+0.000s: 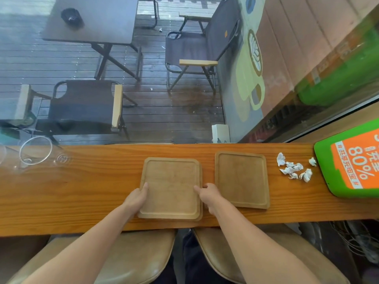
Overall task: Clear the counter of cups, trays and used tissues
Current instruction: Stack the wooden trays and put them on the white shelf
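both hands grip a stack of wooden trays on the table: left hand closed on its left edge, right hand on its right edge. another tray lies just beside, crumpled tissues further right, clear cups far left.

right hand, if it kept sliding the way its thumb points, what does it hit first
The right hand already touches the stacked trays; its thumb points left across the top tray, so it would probably meet the left hand first.
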{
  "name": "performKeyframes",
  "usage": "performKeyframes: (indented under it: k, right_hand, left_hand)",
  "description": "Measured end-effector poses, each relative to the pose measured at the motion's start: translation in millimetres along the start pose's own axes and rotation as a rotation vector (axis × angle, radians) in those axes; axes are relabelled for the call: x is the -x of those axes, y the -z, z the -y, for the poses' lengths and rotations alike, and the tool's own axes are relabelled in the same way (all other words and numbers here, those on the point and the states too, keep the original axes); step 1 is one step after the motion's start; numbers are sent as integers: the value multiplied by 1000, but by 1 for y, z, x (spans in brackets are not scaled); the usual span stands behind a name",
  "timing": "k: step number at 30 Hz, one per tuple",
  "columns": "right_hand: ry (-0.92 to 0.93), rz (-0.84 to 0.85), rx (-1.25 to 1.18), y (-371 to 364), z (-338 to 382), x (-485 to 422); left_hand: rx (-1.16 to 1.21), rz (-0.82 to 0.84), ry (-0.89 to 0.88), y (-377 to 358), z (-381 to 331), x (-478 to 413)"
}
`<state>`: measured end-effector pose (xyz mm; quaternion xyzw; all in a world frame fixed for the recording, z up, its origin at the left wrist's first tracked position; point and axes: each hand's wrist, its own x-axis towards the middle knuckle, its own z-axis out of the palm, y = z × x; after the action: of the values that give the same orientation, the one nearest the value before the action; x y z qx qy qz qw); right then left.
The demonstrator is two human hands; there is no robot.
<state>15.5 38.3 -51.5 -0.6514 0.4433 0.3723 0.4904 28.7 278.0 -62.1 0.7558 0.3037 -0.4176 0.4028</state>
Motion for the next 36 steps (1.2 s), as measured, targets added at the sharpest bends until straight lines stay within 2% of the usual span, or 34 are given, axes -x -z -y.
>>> performKeyframes:
  k: [4, 10, 16, 22, 27, 36]
  right_hand:
    - [15, 8, -46, 37, 8, 2]
    - [84, -124, -141, 133, 6, 3]
    - [61, -229, -169, 206, -23, -14]
    - [83, -316, 25, 216, -34, -40]
    - [133, -368, 170, 211, -38, -53]
    - [103, -476, 329, 208, -31, -51]
  left_hand:
    - [152, 74, -82, -16, -21, 12]
    - [-6, 64, -332, -89, -100, 29]
    - [-239, 68, -357, -170, -141, 33]
    - [-426, 57, -290, -197, -131, 23]
    - [-376, 10, -254, -195, -123, 19]
    - [-677, 1, -309, -194, -124, 26]
